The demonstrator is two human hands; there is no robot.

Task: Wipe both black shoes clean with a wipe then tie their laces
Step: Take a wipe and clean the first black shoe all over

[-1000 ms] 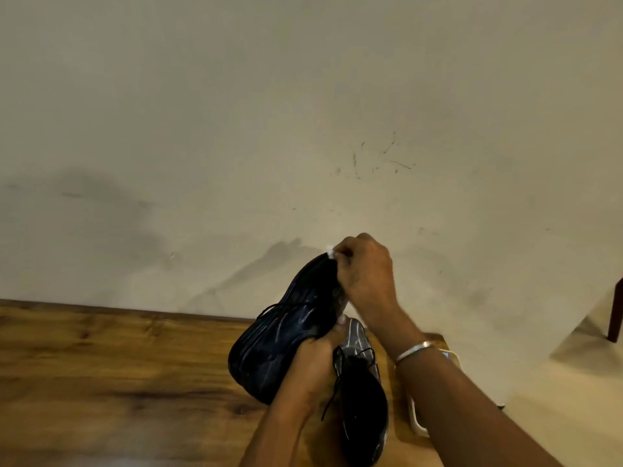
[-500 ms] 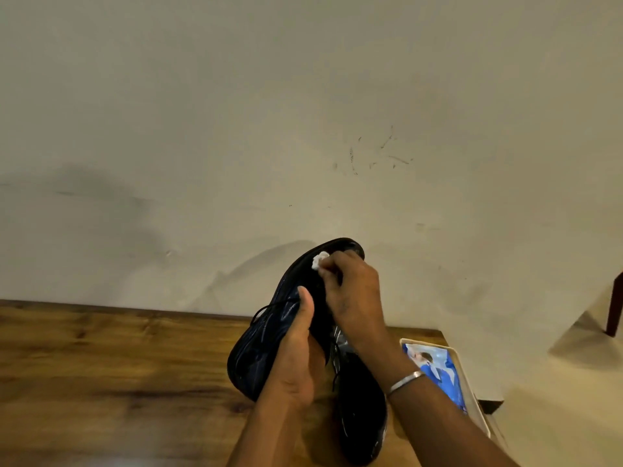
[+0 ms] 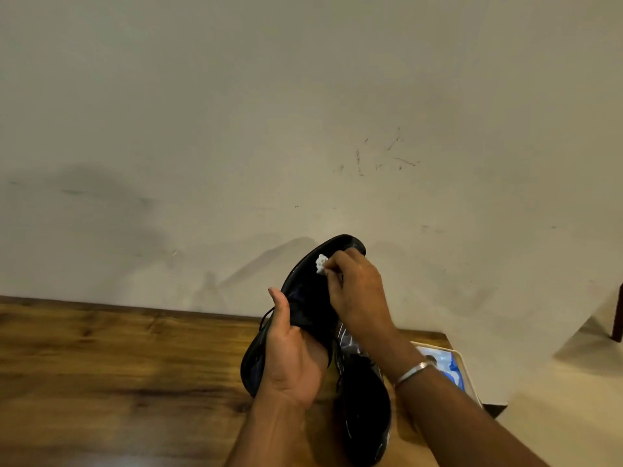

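The left hand (image 3: 290, 362) grips a raised black lace-up shoe (image 3: 303, 298) from below. The right hand (image 3: 357, 291) pinches a small crumpled white wipe (image 3: 320, 263) against it. A second black shoe (image 3: 365, 409) rests on the brown wooden table (image 3: 118, 365).

Wall (image 3: 236, 96): plain off-white, fills the upper two-thirds of the frame. Thin dark scuff marks (image 3: 387, 156) right of centre. Broad grey patch (image 3: 101, 197) at mid-left, smudge or shadow, cannot tell which. Fainter slanted shadows at lower centre.

Tabletop (image 3: 118, 365): dark-stained wood with strong grain, its far edge against the wall, spans the lower left.

Floor (image 3: 566, 433): pale cream, lower right corner.

Dark reddish furniture leg (image 3: 618, 315) at the right edge, cut off by the frame.

Light: soft, dim, warm.
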